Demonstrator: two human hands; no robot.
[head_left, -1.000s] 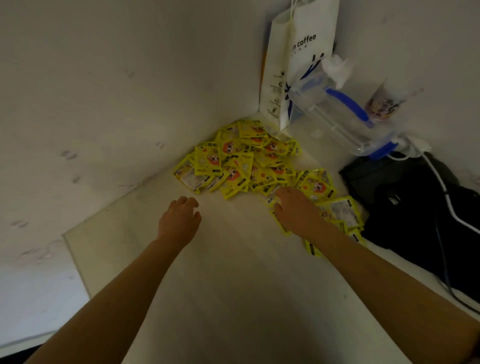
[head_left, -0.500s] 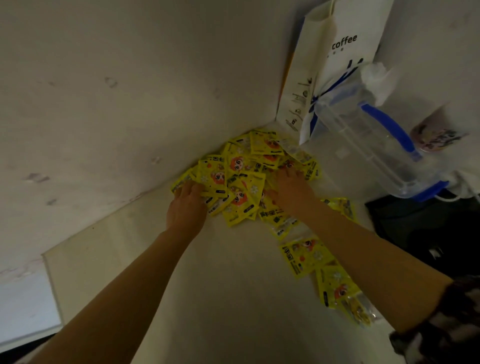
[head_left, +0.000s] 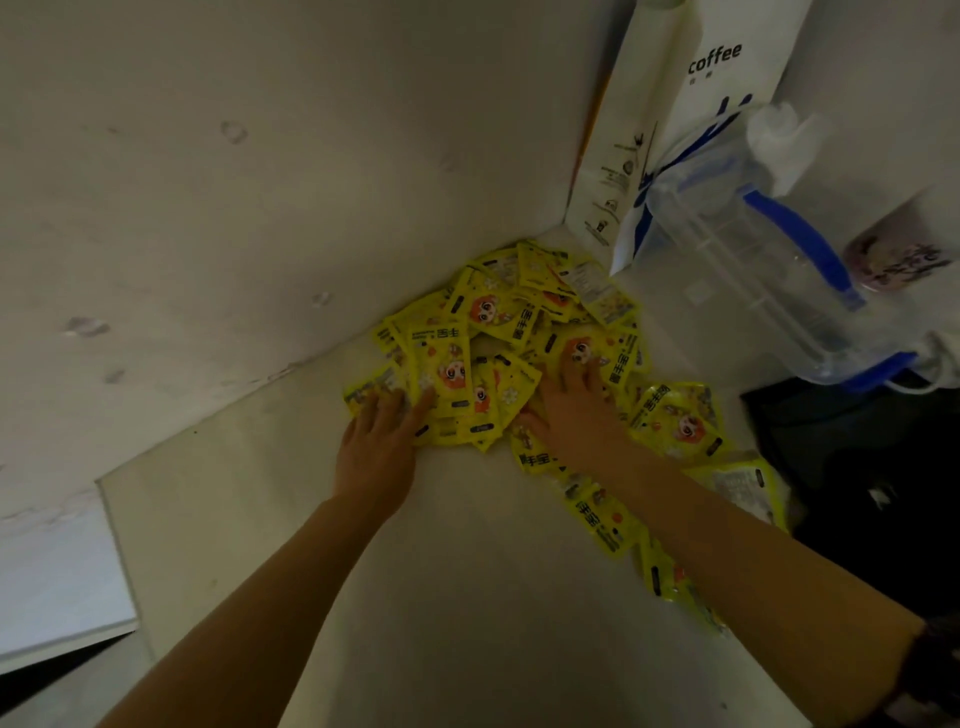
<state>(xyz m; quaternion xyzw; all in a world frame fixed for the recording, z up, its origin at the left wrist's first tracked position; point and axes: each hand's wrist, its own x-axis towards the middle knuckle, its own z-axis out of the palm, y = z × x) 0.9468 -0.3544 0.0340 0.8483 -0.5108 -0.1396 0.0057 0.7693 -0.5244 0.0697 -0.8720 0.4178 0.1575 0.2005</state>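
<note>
1. Left hand (head_left: 376, 447) lay flat, fingers straight and thumb out. The fingertips pressed the left edge of the heap of small yellow printed foil sachets (head_left: 488, 332), with nothing pinched or curled round.
2. Right hand (head_left: 571, 410) was likewise flat and palm down, fingers spread on the heap's right side, holding no sachet.
3. Judgement: two flat palms flanking the heap read as corralling, pushing loose packets together rather than picking one out.
4. The heap sat on the pale off-white tabletop (head_left: 441, 597), jammed into the corner where the scuffed white wall (head_left: 208, 182) met it. The corner probably served as a backstop so the sachets could not slide away.
5. Stray yellow sachets (head_left: 675, 421) trailed out from the heap, along and under the right forearm toward the table's right side. They looked not yet gathered in.
6. A tall white paper bag printed "coffee" (head_left: 675, 104) stood upright in the corner just behind the heap. Whether it touched the heap could not be told.
7. A clear plastic box with blue handle (head_left: 727, 270) leaned tilted just right of the paper bag, near the heap. It was possibly meant for the sachets, but its contents could not be told.
8. A black fabric bag (head_left: 857, 467) lay at the right, just beside the strays.
</note>
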